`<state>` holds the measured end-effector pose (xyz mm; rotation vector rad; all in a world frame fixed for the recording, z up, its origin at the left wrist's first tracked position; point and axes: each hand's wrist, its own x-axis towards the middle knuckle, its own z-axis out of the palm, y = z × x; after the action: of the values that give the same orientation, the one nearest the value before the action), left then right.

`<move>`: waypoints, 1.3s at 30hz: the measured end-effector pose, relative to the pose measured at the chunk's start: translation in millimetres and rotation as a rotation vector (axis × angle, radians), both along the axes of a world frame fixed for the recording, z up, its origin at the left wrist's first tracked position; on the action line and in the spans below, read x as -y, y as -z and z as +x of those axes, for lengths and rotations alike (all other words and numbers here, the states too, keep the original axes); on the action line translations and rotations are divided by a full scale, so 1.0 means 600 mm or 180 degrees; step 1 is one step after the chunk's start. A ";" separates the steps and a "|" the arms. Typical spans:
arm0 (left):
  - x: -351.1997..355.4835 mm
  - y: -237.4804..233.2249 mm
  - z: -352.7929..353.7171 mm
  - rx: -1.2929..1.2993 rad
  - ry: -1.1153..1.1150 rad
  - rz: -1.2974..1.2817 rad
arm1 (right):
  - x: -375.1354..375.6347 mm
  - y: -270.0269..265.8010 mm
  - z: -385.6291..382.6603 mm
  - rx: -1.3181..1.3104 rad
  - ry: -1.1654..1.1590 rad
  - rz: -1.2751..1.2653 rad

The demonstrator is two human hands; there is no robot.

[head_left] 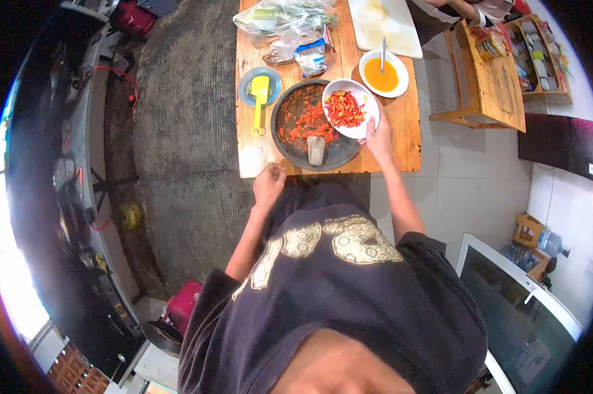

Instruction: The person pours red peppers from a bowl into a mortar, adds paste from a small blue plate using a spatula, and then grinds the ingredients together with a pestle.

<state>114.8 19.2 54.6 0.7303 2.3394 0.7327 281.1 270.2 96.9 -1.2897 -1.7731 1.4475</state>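
My right hand grips the near right rim of a white bowl that holds chopped red chillies. The bowl is held above the right side of a dark stone mortar. Crushed red chilli paste is spread inside the mortar, and a grey stone pestle rests at its near side. By the table's front edge, left of the mortar, is my left hand, its fingers curled. Whether anything is inside them cannot be seen.
A yellow spatula lies across a blue-grey plate on the wooden table. Behind are plastic bags, a blue-white packet, a cutting board and a bowl of orange liquid with a spoon. Another person's arm shows at upper right.
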 end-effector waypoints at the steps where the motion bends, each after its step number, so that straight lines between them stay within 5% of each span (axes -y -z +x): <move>1: 0.005 0.001 -0.001 0.0015 -0.0027 -0.0051 | 0.002 -0.007 -0.007 -0.0081 -0.0037 0.0134; 28: 0.011 0.029 -0.010 0.0280 -0.0093 0.0049 | -0.018 -0.014 -0.033 0.0182 -0.0266 0.0290; 39: 0.023 0.027 -0.013 0.0127 -0.0083 0.0066 | -0.043 0.031 0.043 -0.0926 0.0253 -0.1839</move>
<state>107.1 5.5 38.5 0.6891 2.3124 0.7770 307.1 296.0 78.4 -1.3032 -1.1400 2.0684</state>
